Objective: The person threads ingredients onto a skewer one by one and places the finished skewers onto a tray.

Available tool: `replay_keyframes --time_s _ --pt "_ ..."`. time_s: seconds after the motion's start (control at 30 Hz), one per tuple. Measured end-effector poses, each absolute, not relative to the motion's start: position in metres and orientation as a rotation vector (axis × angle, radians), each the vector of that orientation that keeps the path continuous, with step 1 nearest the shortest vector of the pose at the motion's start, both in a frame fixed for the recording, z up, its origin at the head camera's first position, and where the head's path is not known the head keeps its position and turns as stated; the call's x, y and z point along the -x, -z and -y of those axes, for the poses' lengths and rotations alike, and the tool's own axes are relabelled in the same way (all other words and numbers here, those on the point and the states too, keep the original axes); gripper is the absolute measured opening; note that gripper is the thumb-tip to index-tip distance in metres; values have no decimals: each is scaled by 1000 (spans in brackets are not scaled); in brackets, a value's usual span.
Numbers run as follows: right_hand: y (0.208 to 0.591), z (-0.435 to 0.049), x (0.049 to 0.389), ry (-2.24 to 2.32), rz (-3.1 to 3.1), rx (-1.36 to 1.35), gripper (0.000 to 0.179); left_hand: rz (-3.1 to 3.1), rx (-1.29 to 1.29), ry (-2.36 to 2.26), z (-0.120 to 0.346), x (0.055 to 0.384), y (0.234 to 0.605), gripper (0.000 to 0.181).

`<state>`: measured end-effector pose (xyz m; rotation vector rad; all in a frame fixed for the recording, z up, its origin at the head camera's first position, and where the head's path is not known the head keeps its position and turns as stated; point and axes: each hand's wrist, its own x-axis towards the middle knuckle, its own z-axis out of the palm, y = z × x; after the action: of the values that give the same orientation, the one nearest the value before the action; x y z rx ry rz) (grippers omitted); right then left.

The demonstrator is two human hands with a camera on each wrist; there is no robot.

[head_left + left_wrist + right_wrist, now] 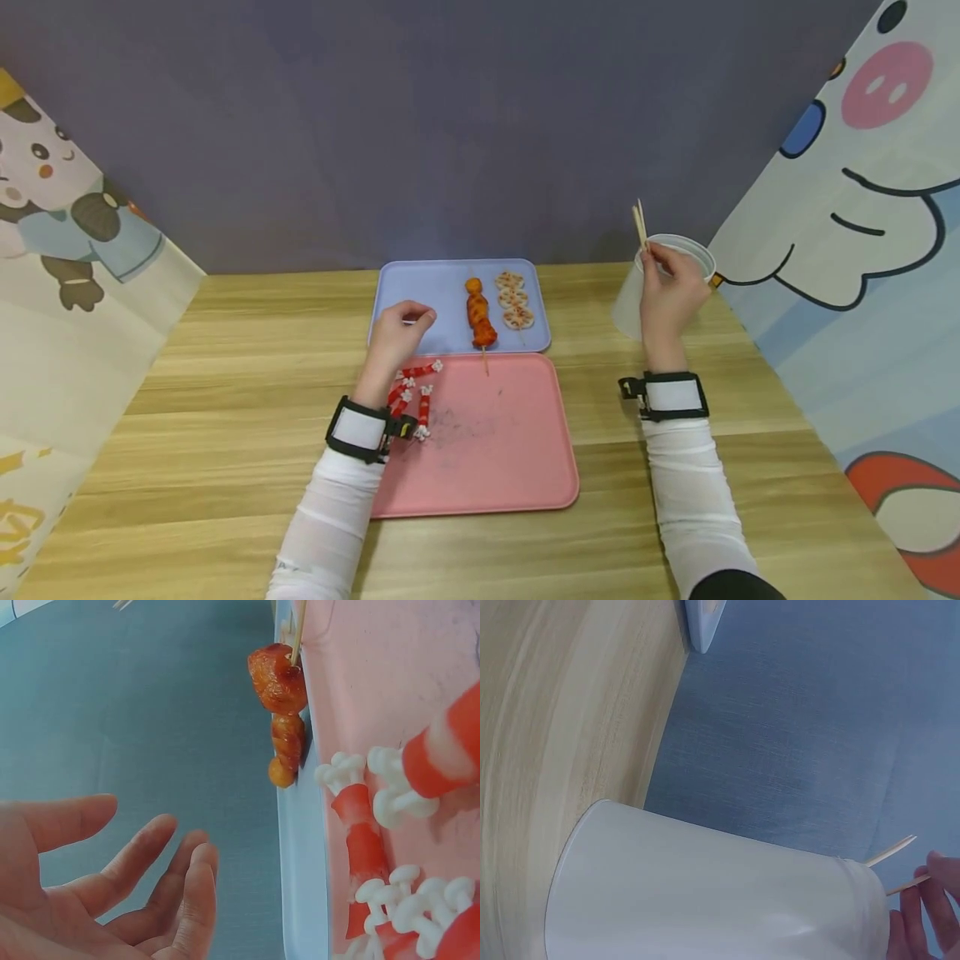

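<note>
Right hand (670,292): at the mouth of the white cup (627,304); fingers pinch a thin wooden stick (910,884), lower end hidden.
Other sticks (890,851): project from the same cup beside the pinched one; count uncertain.
Left hand (393,340): raised near the left end of the tray join; fingers loosely bent, thumb apart, nothing held.
Blue tray (442,292): bears a meat skewer (478,315) and a lotus-root skewer (513,297), side by side.
Pink tray (487,462): mushroom rolls (424,407), at least four, grouped at the left, partly behind the left wrist.
Progress: judged partial — two skewers assembled; no stick visible through the rolls, and the pinched stick not yet clear of the cup.
Edges: tray rims meet or nearly so; the meat skewer's stick crosses the join. Blue tray and cup stand close to the dark wall (450,133).
Room: bare pink surface right of the rolls; bench (592,417) between trays and cup — likely adequate for passage.
</note>
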<state>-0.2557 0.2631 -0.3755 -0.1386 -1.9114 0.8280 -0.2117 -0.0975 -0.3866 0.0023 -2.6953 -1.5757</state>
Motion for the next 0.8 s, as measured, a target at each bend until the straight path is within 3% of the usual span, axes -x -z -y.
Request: replay_keyframes --time_s 0.8 --pt "339 -246 231 -979 1651 -60 20 2637 -55 1599 104 213 385 27"
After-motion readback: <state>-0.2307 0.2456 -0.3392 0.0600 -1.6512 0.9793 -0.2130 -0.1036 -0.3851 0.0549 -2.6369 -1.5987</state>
